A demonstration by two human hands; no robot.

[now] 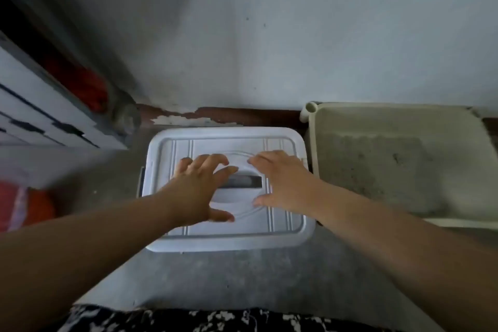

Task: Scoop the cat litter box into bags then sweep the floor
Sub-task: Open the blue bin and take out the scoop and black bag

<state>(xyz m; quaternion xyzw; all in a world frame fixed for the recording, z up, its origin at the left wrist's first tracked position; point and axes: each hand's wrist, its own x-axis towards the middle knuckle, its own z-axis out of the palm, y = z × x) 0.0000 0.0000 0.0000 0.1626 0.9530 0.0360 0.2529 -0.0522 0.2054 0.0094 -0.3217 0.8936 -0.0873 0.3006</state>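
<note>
Item: left hand (199, 186) and right hand (280, 183), grips wide and empty, over white storage bin lid (229, 234) centre frame; litter box (377, 118) right, just beside; risk: a jerked lid could jolt it, scattering litter (372, 167).

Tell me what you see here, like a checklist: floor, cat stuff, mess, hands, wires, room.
Surface: grey concrete floor.
Job's things: litter tray holding grey litter, right of a white lidded box; no scoop, bags or broom seen.
Clutter: red thing at the left edge, blurred.
Grippers: left hand and right hand open, fingers spread over the box lid.
Cables: nothing seen.
Surroundings: pale wall, peeling skirting, white slatted panel at left.
</note>
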